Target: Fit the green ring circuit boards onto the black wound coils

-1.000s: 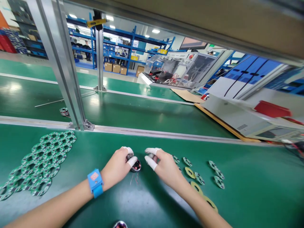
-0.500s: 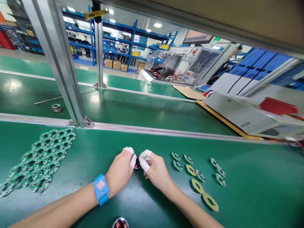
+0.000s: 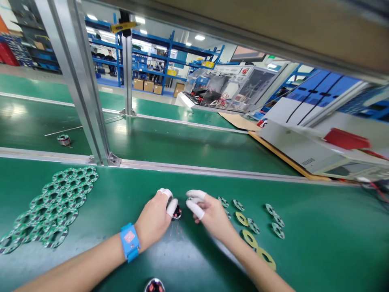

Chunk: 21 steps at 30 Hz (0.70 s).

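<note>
My left hand [image 3: 156, 213], in white finger cots and with a blue wrist strap [image 3: 130, 242], grips a small motor stator [image 3: 176, 212] with dark and copper-coloured windings. Fine wire ends trail from it onto the green bench. Just to the right, apart from the stator, my right hand [image 3: 208, 210] also wears white finger cots. Its thumb and fingers are pinched together, and a tiny edge of something [image 3: 190, 198] shows at the tips, too small to name. A second stator [image 3: 154, 285] stands at the bottom edge of the view.
Ring-shaped green circuit boards [image 3: 62, 198] cover the left of the bench. More loose boards [image 3: 278, 230] and several yellow rings [image 3: 249, 238] lie to the right. An aluminium post [image 3: 80, 81] rises behind the boards. Beyond the rail sits another wound part [image 3: 64, 140].
My right hand has moved right, away from the stator, uncovering more of it. My left hand stays on the stator in nearly the same place. The view has shifted slightly.
</note>
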### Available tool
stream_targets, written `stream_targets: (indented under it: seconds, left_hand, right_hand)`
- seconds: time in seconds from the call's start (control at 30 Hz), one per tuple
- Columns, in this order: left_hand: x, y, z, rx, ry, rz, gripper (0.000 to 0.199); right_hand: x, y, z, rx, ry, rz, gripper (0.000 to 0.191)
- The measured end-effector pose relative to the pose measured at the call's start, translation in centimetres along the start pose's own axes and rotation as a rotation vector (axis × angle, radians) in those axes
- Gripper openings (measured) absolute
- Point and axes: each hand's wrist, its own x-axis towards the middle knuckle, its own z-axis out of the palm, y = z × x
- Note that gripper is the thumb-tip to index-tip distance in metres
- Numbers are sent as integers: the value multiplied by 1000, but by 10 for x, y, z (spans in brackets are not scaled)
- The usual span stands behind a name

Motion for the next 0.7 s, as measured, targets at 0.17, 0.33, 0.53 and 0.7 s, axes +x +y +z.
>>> stream_targets:
  seconds: [0.17,0.33,0.53,0.7]
  left_hand:
    - [-5,5,-11,93,-75,8,41]
    - [-6,3,-6,268,-111,75,39]
    - [-4,0,-5,285,-105,72,34]
    - [-3,0,-3,301,-96,70,28]
  right_hand:
    - [6,12,-40,-473,-117,-163,57]
    - [13,20,-38,-579,-169,-210,35]
    - [3,3,-22,-332,-52,-293,27]
    - [-6,-9,7,-185,-31,-456,28]
